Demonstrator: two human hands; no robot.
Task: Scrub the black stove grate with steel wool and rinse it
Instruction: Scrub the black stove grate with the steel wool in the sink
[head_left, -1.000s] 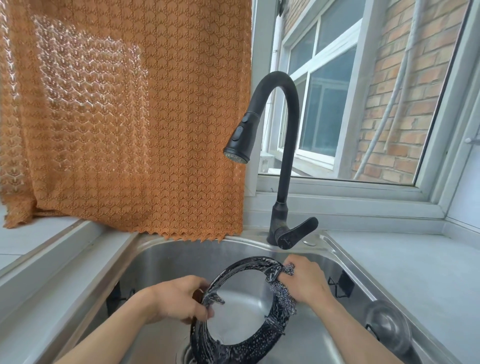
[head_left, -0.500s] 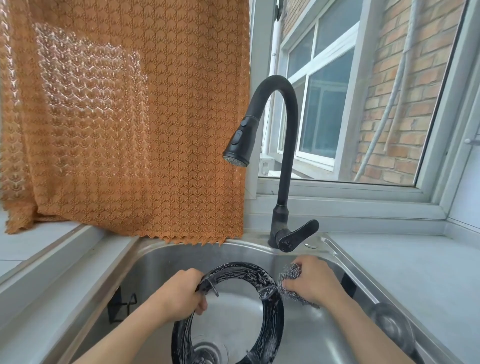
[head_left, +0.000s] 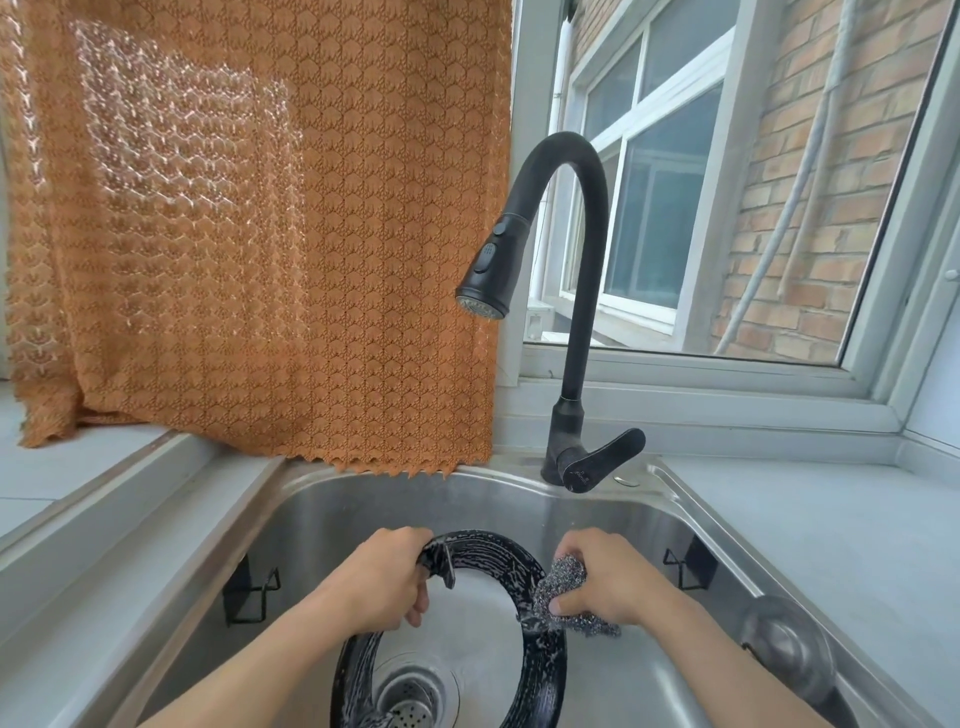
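Black stove grate (head_left: 498, 551) soapy, held upright in sink (head_left: 675, 525) over drain. Left hand (head_left: 382, 582) grips its top rim; right hand (head_left: 613, 582) presses steel wool (head_left: 563, 587) on its right side. Scrubbing underway; faucet (head_left: 576, 291) looks off, rinse left.

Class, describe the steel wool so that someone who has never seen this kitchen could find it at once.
Start at the steel sink under the black faucet. Inside it, two hands hold a round black grate; the right hand presses a wad against the grate's right side. That wad is the steel wool: grey, tangled and glittery, unlike the smooth black ring.
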